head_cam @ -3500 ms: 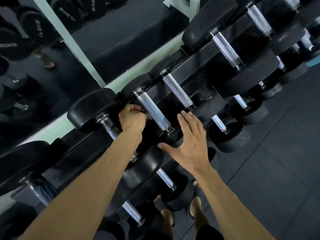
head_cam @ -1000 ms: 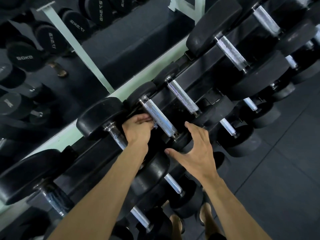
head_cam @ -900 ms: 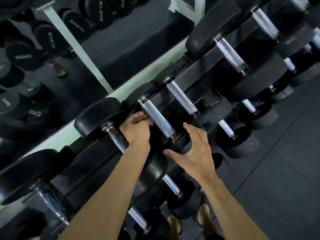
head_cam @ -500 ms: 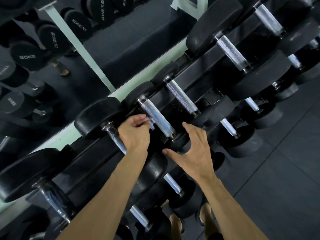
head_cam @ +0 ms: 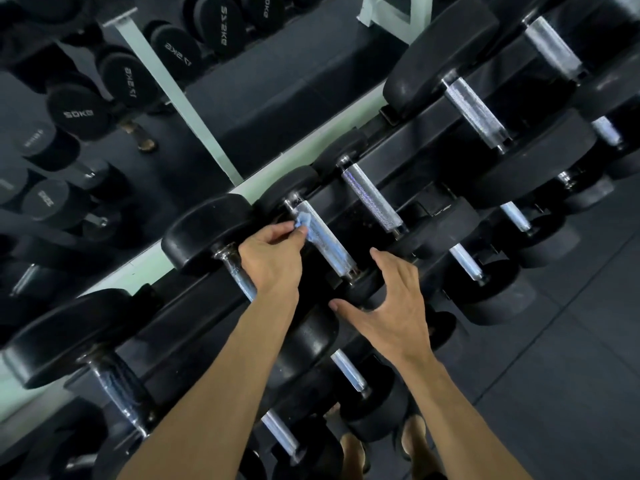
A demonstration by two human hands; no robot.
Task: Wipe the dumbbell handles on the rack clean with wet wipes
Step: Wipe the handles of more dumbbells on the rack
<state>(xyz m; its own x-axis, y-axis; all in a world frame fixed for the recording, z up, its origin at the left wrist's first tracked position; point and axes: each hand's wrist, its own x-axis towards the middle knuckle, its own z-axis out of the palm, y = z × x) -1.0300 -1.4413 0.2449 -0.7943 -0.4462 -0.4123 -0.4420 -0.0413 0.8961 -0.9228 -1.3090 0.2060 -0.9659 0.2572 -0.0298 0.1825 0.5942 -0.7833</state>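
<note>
Pinching one crumpled pale-blue wet wipe (head_cam: 304,221) against one knurled chrome dumbbell handle (head_cam: 327,242) mid-frame with my left hand (head_cam: 272,261); my right hand (head_cam: 398,306) spread open, gripping nothing.

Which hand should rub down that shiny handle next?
The left hand. It already pinches the wet wipe against the dumbbell handle; the right hand is open and holds no wipe.

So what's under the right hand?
The open right hand covers the near black rubber head of the dumbbell being wiped; whether it touches the head, and the rack beneath, can't be seen.
</note>
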